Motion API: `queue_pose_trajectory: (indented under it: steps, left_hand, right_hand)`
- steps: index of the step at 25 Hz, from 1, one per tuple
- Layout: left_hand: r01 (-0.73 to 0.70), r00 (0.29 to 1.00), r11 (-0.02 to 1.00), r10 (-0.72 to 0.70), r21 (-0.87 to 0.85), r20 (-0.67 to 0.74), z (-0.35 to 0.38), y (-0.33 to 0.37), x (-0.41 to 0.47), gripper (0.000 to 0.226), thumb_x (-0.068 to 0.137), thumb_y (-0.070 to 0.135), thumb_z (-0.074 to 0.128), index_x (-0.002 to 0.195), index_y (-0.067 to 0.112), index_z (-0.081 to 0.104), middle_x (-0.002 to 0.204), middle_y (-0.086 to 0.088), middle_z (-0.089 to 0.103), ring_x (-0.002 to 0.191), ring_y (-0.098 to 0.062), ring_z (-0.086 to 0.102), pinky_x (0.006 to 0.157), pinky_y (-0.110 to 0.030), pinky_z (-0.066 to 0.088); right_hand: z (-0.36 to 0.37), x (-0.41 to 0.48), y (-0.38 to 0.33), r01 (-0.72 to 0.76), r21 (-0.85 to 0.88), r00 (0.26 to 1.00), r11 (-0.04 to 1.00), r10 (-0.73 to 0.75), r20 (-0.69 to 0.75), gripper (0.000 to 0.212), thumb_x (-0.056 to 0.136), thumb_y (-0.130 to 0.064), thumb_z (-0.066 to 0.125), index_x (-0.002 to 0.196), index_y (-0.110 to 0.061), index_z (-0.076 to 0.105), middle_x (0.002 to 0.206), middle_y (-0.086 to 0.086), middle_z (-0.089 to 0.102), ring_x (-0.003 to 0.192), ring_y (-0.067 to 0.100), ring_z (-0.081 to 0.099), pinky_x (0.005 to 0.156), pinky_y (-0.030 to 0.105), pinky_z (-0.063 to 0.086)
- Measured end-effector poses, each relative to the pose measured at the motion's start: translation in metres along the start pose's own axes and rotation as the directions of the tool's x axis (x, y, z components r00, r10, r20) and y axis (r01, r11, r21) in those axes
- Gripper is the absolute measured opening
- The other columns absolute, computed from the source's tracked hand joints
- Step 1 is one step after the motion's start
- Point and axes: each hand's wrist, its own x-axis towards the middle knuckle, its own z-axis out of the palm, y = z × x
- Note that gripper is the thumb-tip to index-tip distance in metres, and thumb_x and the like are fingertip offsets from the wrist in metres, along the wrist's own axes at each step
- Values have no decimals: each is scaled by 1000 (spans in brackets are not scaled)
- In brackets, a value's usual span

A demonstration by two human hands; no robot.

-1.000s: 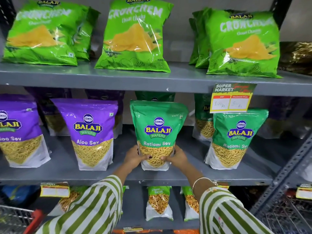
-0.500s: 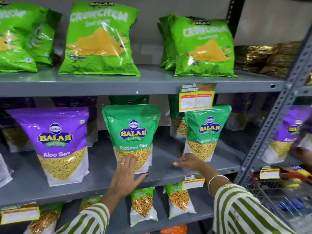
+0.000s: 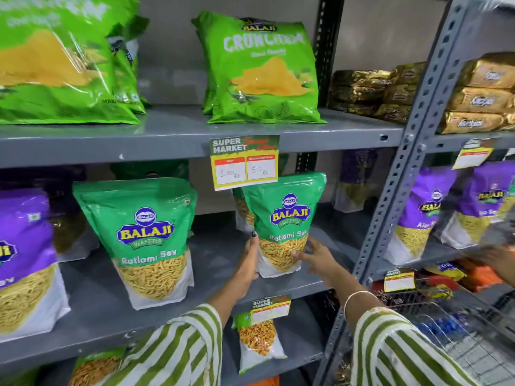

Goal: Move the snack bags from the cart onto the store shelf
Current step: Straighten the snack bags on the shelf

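Observation:
A green Balaji Ratlami Sev bag (image 3: pixel 288 218) stands upright on the grey middle shelf (image 3: pixel 217 247), under a yellow price tag. My left hand (image 3: pixel 248 264) presses flat against the bag's left side, fingers straight and pointing up. My right hand (image 3: pixel 317 259) has its fingers spread, the fingertips touching the bag's lower right side. A second green Ratlami Sev bag (image 3: pixel 139 235) stands free to the left. The wire cart (image 3: pixel 457 332) is at the lower right, its contents blurred.
Purple Aloo Sev bags (image 3: pixel 22 260) stand at the far left, and more fill the neighbouring rack (image 3: pixel 426 210). Green Crunchem bags (image 3: pixel 264 71) and gold packs (image 3: pixel 370 90) sit on the top shelf. A perforated grey upright (image 3: pixel 401 168) divides the racks. Another person's blurred hand (image 3: pixel 498 259) shows at the right edge.
Both hands left the middle green bag and moved right onto the right green bag. The view swung right, bringing the neighbouring rack and cart into sight.

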Motion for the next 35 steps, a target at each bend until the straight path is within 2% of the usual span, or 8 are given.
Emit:
queue_pose_trajectory:
  steps: [8,11,15,21,24,29,32,35]
  left_hand:
    - [-17,999,1000,18,15,-43,-19,4,-13,59,88,59,16,142,34,16,154,2,25,138,-27,31,109,-51,30]
    - [24,996,1000,-23,5,-84,-58,-1,-24,62,90,57,13,143,27,19,155,1,23,138,-27,31,109,-50,28]
    - [220,947,938,-271,266,173,-91,-17,-36,75,88,60,4,132,12,42,130,-10,51,105,-24,55,89,-38,42]
    - [393,915,831,-394,394,-83,-338,-35,-142,61,60,73,37,96,26,48,93,7,57,69,-8,57,58,-20,42]
    - [332,841,935,-233,125,-487,-464,-47,-209,32,78,51,54,77,20,48,71,3,55,55,-11,51,51,-18,38]
    - [-8,472,988,138,152,-871,-619,-51,-256,39,52,33,78,68,22,44,66,-4,49,71,-22,47,63,-41,46]
    - [-50,587,988,148,147,-796,-658,-47,-245,67,65,4,78,122,-5,44,122,-27,54,112,-31,52,94,-53,42]
    - [-67,682,982,173,174,-711,-680,-44,-228,75,64,6,77,128,-1,37,131,-21,51,122,-28,49,99,-39,39]
  right_hand:
    - [22,0,-8,22,-62,999,998,-20,35,64,72,-3,73,129,0,42,125,16,55,93,18,52,54,17,38]
    - [45,-8,-21,-197,-388,956,900,264,126,51,76,-19,71,119,-3,48,104,11,56,85,24,54,58,29,45]
    - [48,-15,-23,-358,-728,603,584,740,298,34,83,-36,58,104,-10,50,93,4,52,78,22,57,68,39,51]
    - [273,-63,-54,92,-723,360,684,654,665,6,92,-24,46,88,-25,48,93,-4,52,82,12,55,77,44,48]
    - [415,-100,-53,243,-586,387,773,477,789,7,88,-30,54,92,-26,50,89,-5,53,75,6,55,54,25,44]
    - [606,-151,-62,126,-385,650,914,217,728,71,83,-33,61,141,-15,25,133,5,49,115,22,53,72,28,44]
    - [667,-156,-66,75,-276,783,958,115,612,73,85,-22,61,143,-7,19,128,17,54,107,25,59,62,25,42]
    - [696,-152,-71,56,-132,851,990,22,524,54,84,-1,58,133,4,34,128,26,55,100,22,57,60,23,50]
